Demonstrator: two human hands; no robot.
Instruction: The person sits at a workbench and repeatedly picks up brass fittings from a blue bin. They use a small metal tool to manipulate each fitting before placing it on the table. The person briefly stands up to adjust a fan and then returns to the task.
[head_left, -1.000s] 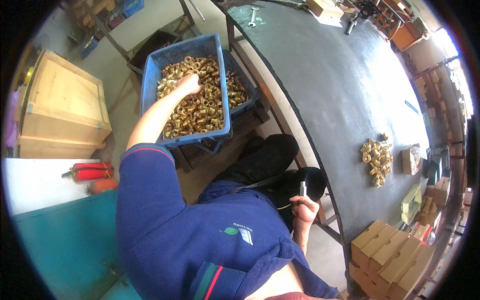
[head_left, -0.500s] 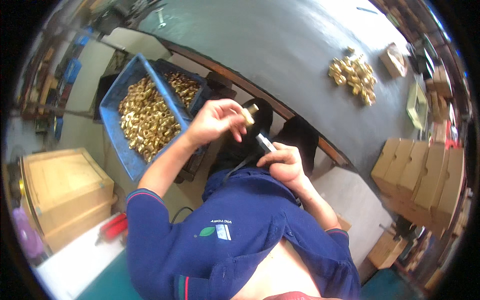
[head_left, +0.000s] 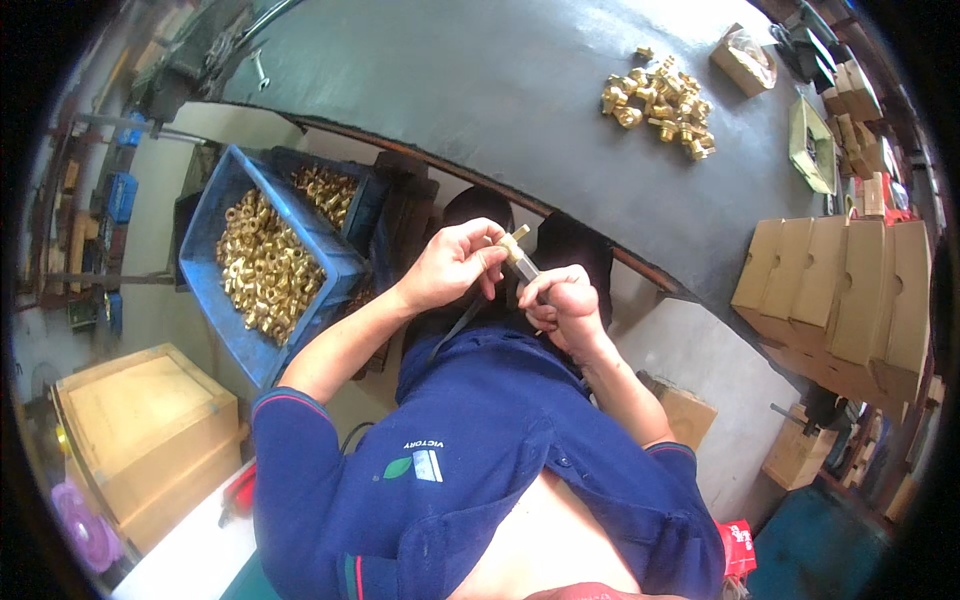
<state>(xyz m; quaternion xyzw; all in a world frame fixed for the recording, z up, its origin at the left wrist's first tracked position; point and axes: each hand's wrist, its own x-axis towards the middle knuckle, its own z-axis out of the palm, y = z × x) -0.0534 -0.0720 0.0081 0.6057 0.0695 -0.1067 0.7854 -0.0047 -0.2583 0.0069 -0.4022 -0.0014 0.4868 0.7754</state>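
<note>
My left hand (head_left: 452, 264) pinches a brass fitting (head_left: 511, 240) between thumb and fingers in front of my lap. Closed around a short grey metal tool (head_left: 523, 267) is my right hand (head_left: 566, 303). The tool's upper end meets the fitting; whether it sits inside cannot be made out. Its lower end is hidden in my fingers. To the left, a blue crate (head_left: 318, 262) holds many loose brass fittings (head_left: 262, 262). A pile of brass fittings (head_left: 665, 100) lies on the dark workbench (head_left: 470, 95).
The bench edge runs just beyond my knees. An open-end wrench (head_left: 261, 70) lies at the far left. On the right are an open cardboard box (head_left: 743, 62), a pale green tray (head_left: 812, 150) and stacked cartons (head_left: 835, 300). A wooden box (head_left: 145, 425) stands at left.
My hands have come together, and the tool, held apart from the fitting before, now touches it. The whole view has shifted, with the bench and pile appearing higher and further left.
</note>
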